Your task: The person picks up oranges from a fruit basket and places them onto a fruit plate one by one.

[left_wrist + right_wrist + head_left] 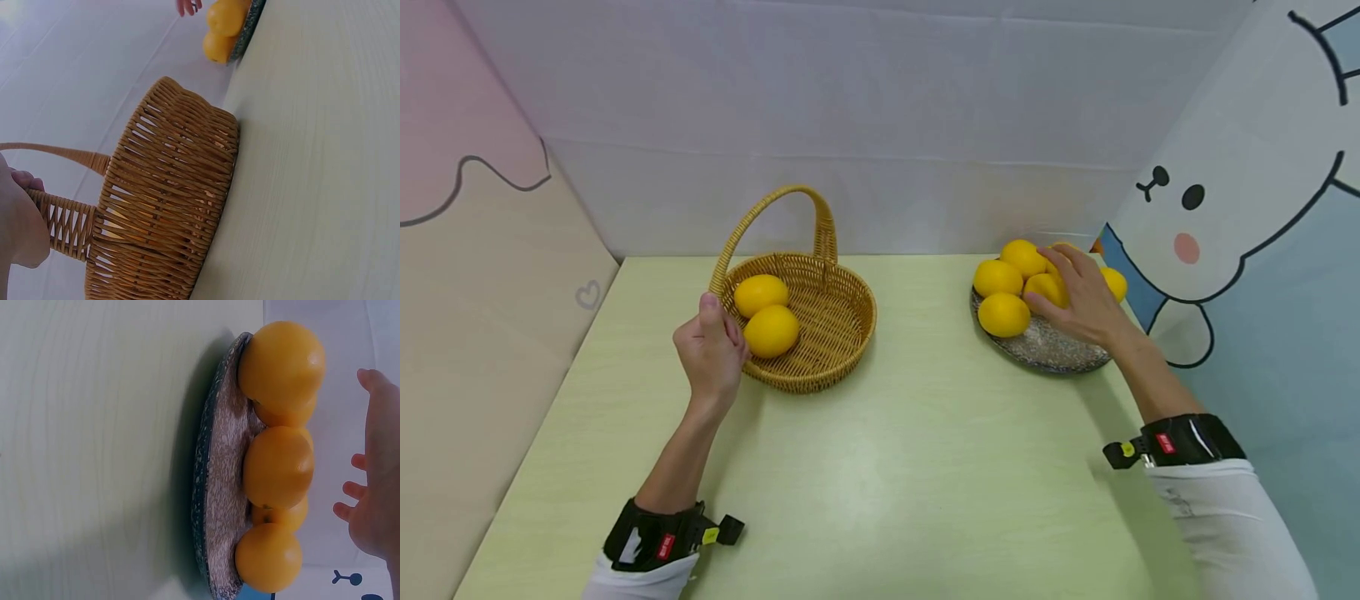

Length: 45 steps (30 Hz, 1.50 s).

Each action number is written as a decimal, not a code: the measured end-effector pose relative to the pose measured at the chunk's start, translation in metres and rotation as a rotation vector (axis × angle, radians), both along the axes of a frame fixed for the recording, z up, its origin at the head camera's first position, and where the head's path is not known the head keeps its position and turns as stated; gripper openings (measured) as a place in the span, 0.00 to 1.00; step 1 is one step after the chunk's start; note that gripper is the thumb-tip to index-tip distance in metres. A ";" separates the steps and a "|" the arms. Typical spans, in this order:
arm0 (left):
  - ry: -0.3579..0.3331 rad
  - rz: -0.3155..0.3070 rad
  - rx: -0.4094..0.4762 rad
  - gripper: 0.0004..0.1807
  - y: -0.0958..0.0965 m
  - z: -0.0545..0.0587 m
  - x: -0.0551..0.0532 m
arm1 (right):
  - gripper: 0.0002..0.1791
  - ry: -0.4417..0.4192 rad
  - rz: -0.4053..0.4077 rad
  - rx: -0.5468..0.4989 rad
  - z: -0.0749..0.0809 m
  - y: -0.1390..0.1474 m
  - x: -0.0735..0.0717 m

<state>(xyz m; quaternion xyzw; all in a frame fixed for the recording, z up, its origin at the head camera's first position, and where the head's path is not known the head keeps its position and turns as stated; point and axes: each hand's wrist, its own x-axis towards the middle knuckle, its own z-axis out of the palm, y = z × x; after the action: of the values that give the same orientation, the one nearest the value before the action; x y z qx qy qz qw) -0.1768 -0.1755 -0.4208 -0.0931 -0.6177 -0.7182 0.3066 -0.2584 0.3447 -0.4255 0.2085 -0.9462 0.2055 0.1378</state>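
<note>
My left hand (711, 354) grips the handle (758, 215) of a round wicker basket (848, 337) on the table's left side. Two yellow lemons (772, 332) lie in the basket, at its left. On the right, a speckled grey plate (1060, 350) bears several lemons (1003, 315). My right hand (1084, 302) is over these, fingers spread and bent slightly down. In the right wrist view a gap shows between the hand (382, 469) and the lemons (278, 467), and it holds nothing. The left wrist view shows the basket's woven side (162, 194) and my fingers around the handle's base.
The pale green table (910, 467) stretches between basket and plate. A white cloth wall (887, 100) rises behind its back edge. A printed panel with a cartoon face (1240, 183) stands close by the plate on the right.
</note>
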 end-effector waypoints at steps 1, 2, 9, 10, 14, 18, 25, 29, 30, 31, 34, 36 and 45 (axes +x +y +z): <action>0.000 -0.001 0.000 0.37 0.000 0.000 0.000 | 0.43 -0.008 -0.001 0.002 0.002 -0.002 0.001; 0.000 -0.002 0.003 0.37 0.000 0.000 0.000 | 0.43 -0.018 -0.003 0.005 0.003 -0.004 0.001; -0.013 -0.013 0.009 0.37 -0.001 0.000 0.001 | 0.43 -0.038 0.030 0.015 0.010 -0.021 0.003; -0.014 -0.011 0.003 0.37 -0.001 0.000 0.001 | 0.43 -0.038 0.039 0.017 0.011 -0.024 0.003; -0.023 -0.002 -0.007 0.37 -0.002 -0.002 0.000 | 0.43 -0.042 0.085 0.021 0.016 -0.038 0.003; -0.028 0.002 -0.011 0.37 -0.003 -0.003 0.000 | 0.43 -0.033 0.134 0.028 0.023 -0.056 0.003; -0.024 0.015 -0.026 0.37 -0.003 -0.003 -0.001 | 0.42 0.051 0.275 0.015 0.026 -0.090 -0.004; -0.021 0.012 -0.025 0.37 -0.004 -0.004 -0.002 | 0.42 0.061 0.339 0.027 0.030 -0.111 -0.005; -0.021 0.011 -0.025 0.37 -0.004 -0.004 -0.002 | 0.42 0.057 0.349 0.030 0.031 -0.116 -0.006; -0.022 0.011 -0.027 0.37 -0.004 -0.004 -0.002 | 0.42 0.056 0.359 0.037 0.031 -0.121 -0.006; -0.024 0.003 -0.012 0.37 -0.004 -0.004 -0.002 | 0.42 0.043 0.384 0.059 0.031 -0.137 -0.008; -0.023 0.001 -0.011 0.37 -0.004 -0.005 -0.002 | 0.42 0.037 0.405 0.074 0.031 -0.149 -0.009; -0.014 0.003 -0.002 0.36 -0.002 -0.003 -0.003 | 0.42 0.057 0.520 0.117 0.036 -0.203 -0.009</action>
<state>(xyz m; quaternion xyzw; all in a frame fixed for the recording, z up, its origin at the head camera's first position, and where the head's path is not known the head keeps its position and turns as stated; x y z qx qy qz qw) -0.1801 -0.1776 -0.4239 -0.0874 -0.6207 -0.7179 0.3030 -0.2677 0.1418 -0.3899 0.4580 -0.8668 0.1730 0.0945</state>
